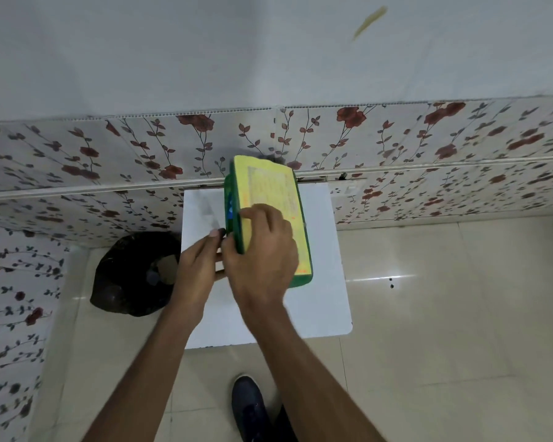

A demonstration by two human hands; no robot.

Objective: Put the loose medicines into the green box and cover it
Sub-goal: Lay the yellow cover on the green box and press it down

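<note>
Here the white table point(316, 307) stands against the floral wall panel point(93, 161), with a black bag point(128, 282) on the floor to its left. On the table sits the green box point(268, 218), tilted up on its left edge so its yellow printed face points up and to the right. My right hand point(262, 256) lies across that face, fingers curled over the near left edge and gripping it. My left hand point(198, 266) sits just beside the box's left side, fingertips pinched together around something small and dark (I can't tell what it is, or whether it is a medicine at all). I see no loose medicines on the table.

I judge this to be the closing step. To do it well, I'd keep my right grip steady on the edge, line the cover up square with the box's body, let my left fingers guide the near corner, then press evenly along all 4 sides until it seats.
</note>
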